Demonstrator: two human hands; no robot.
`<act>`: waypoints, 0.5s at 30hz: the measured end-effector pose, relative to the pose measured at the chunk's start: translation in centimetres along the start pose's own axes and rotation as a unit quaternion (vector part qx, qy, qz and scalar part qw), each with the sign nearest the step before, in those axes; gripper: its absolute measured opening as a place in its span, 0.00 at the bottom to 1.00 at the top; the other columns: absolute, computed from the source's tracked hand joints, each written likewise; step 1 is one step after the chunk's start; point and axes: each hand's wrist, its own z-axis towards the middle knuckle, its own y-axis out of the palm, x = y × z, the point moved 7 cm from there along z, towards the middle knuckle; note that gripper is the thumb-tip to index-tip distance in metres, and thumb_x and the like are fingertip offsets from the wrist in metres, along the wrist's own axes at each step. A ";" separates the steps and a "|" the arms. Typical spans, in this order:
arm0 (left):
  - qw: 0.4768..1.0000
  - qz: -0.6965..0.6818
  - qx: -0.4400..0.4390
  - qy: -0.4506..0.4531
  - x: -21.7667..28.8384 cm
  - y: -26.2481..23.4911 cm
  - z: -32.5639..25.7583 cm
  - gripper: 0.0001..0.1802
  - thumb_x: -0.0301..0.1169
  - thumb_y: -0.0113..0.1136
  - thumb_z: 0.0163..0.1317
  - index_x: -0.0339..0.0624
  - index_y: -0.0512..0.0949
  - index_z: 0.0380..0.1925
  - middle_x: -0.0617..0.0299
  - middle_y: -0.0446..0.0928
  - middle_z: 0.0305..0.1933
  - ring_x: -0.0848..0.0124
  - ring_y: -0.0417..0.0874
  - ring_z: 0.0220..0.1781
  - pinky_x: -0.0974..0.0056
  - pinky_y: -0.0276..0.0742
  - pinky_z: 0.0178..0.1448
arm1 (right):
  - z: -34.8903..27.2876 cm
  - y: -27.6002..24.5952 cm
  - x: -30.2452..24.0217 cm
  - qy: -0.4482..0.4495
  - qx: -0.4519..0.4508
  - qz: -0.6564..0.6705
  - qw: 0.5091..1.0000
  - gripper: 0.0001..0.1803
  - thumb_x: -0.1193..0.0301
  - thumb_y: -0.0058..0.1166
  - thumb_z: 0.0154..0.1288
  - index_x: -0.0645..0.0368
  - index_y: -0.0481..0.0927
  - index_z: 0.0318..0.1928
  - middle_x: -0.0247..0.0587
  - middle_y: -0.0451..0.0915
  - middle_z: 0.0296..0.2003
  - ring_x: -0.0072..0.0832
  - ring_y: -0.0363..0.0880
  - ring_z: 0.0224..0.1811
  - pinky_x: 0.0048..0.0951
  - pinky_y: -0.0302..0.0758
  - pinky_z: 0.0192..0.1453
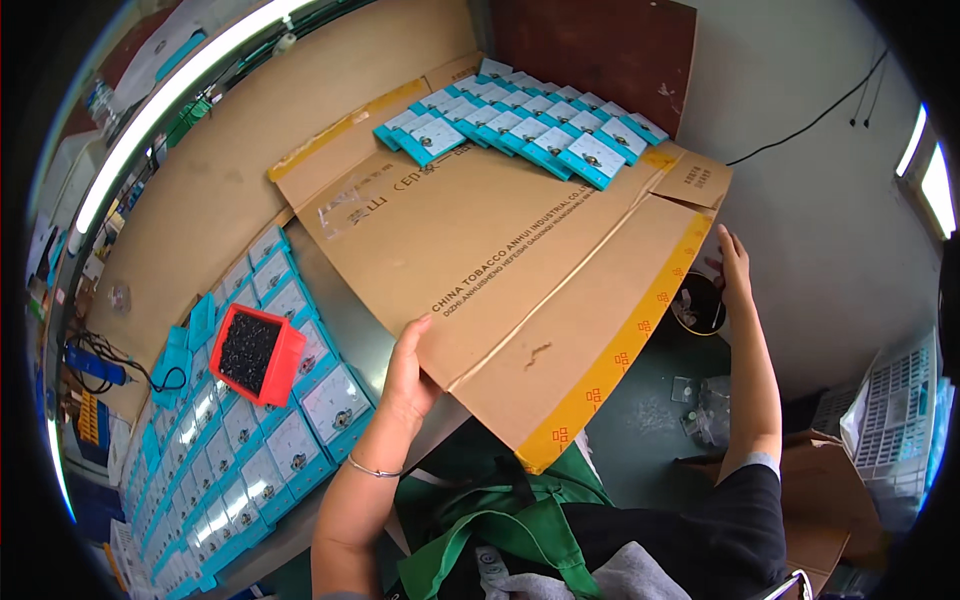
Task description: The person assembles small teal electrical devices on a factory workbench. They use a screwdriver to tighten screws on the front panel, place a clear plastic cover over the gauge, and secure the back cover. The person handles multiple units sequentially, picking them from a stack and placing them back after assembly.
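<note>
Head view: left hand (408,372) fingers curled, gripping near edge of flattened cardboard sheet (520,260); right hand (735,265) fingers together, extended, pressed on far-right edge. Teal meter boxes (520,120) rest on sheet.

I see a large flattened brown cardboard box (520,270) with yellow tape along its edges lying across the table, printed with dark lettering, and beyond its far edge a second brown cardboard sheet (240,160) spread flat at the left.
</note>
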 end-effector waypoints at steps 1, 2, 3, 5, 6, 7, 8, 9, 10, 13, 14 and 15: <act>1.000 -0.014 0.004 0.020 0.2 -0.3 0.0 0.28 0.46 0.51 0.61 0.39 0.69 0.56 0.55 0.74 0.56 0.61 0.75 0.58 0.55 0.72 0.59 | -0.3 1.6 0.1 0.083 -0.063 0.052 0.993 0.29 0.49 0.59 0.57 0.62 0.75 0.48 0.33 0.73 0.27 0.23 0.74 0.23 0.21 0.65 0.20; 0.999 -0.026 0.003 0.038 0.5 -0.1 0.1 0.28 0.45 0.51 0.62 0.38 0.69 0.56 0.54 0.74 0.56 0.60 0.74 0.58 0.54 0.73 0.59 | -0.4 2.5 0.2 0.163 -0.120 0.104 0.974 0.30 0.48 0.58 0.57 0.62 0.74 0.49 0.31 0.72 0.25 0.22 0.73 0.21 0.20 0.63 0.18; 0.997 -0.059 0.014 0.044 0.8 0.2 0.2 0.26 0.43 0.51 0.61 0.37 0.70 0.54 0.54 0.74 0.56 0.59 0.75 0.57 0.56 0.72 0.60 | 0.7 2.7 0.2 0.132 -0.125 0.110 0.977 0.29 0.50 0.58 0.58 0.62 0.74 0.49 0.32 0.73 0.25 0.21 0.72 0.19 0.19 0.61 0.17; 0.998 -0.032 0.023 0.056 0.9 -1.0 1.2 0.25 0.40 0.52 0.61 0.36 0.70 0.53 0.53 0.75 0.55 0.59 0.76 0.56 0.56 0.72 0.60 | 3.4 4.1 0.9 0.060 -0.134 0.121 0.982 0.26 0.55 0.57 0.58 0.62 0.73 0.49 0.32 0.74 0.24 0.20 0.71 0.16 0.17 0.56 0.14; 0.998 -0.020 0.024 0.062 1.1 -1.4 1.7 0.24 0.39 0.53 0.61 0.36 0.70 0.53 0.52 0.75 0.55 0.59 0.76 0.55 0.57 0.72 0.60 | 5.2 4.6 2.1 0.051 -0.123 0.094 0.987 0.24 0.61 0.54 0.59 0.66 0.71 0.50 0.41 0.78 0.30 0.26 0.77 0.24 0.22 0.68 0.21; 0.996 -0.025 0.032 0.077 1.7 -1.7 1.0 0.22 0.35 0.53 0.60 0.35 0.71 0.51 0.52 0.76 0.53 0.60 0.78 0.54 0.57 0.73 0.59 | 4.5 6.0 1.8 0.102 -0.132 0.180 0.969 0.23 0.63 0.53 0.59 0.68 0.71 0.50 0.45 0.78 0.34 0.30 0.78 0.29 0.27 0.72 0.29; 0.996 -0.014 0.032 0.084 2.4 -1.5 0.0 0.21 0.34 0.53 0.60 0.34 0.71 0.52 0.52 0.76 0.53 0.60 0.78 0.54 0.58 0.73 0.59 | 3.2 6.9 1.0 0.152 -0.135 0.263 0.943 0.23 0.66 0.52 0.59 0.69 0.70 0.50 0.49 0.79 0.38 0.33 0.79 0.34 0.31 0.76 0.37; 0.995 -0.003 0.033 0.090 3.4 -1.2 -1.3 0.21 0.34 0.52 0.60 0.34 0.71 0.52 0.52 0.76 0.53 0.60 0.78 0.54 0.58 0.73 0.59 | 2.5 7.0 0.3 0.155 -0.153 0.280 0.935 0.23 0.66 0.51 0.59 0.70 0.70 0.50 0.50 0.78 0.39 0.35 0.79 0.36 0.33 0.75 0.41; 0.995 0.007 0.032 0.098 4.5 -0.8 -2.9 0.21 0.33 0.52 0.60 0.34 0.70 0.52 0.52 0.76 0.52 0.61 0.78 0.54 0.58 0.73 0.59 | 1.8 6.8 -0.5 0.155 -0.170 0.297 0.927 0.22 0.66 0.50 0.59 0.70 0.70 0.50 0.52 0.78 0.40 0.37 0.78 0.39 0.36 0.75 0.46; 0.987 0.049 0.010 0.156 7.4 2.3 -7.9 0.24 0.33 0.49 0.61 0.32 0.68 0.56 0.51 0.74 0.56 0.61 0.76 0.57 0.58 0.72 0.61 | 1.1 5.9 -0.8 0.154 -0.189 0.312 0.918 0.23 0.67 0.49 0.59 0.71 0.69 0.51 0.53 0.78 0.41 0.39 0.79 0.41 0.38 0.74 0.52; 0.982 0.051 0.009 0.184 8.2 3.6 -9.6 0.25 0.33 0.48 0.61 0.32 0.67 0.57 0.50 0.74 0.57 0.60 0.77 0.57 0.58 0.73 0.61 | 1.0 5.6 -0.8 0.153 -0.193 0.314 0.917 0.23 0.67 0.49 0.59 0.72 0.69 0.51 0.53 0.78 0.42 0.39 0.79 0.42 0.38 0.75 0.52; 0.980 0.046 -0.021 0.195 8.9 5.2 -10.6 0.27 0.32 0.48 0.60 0.32 0.65 0.60 0.51 0.72 0.60 0.60 0.75 0.59 0.57 0.72 0.62 | 1.2 5.7 -1.0 0.148 -0.216 0.323 0.910 0.23 0.67 0.49 0.59 0.72 0.69 0.51 0.54 0.78 0.42 0.40 0.79 0.43 0.39 0.74 0.53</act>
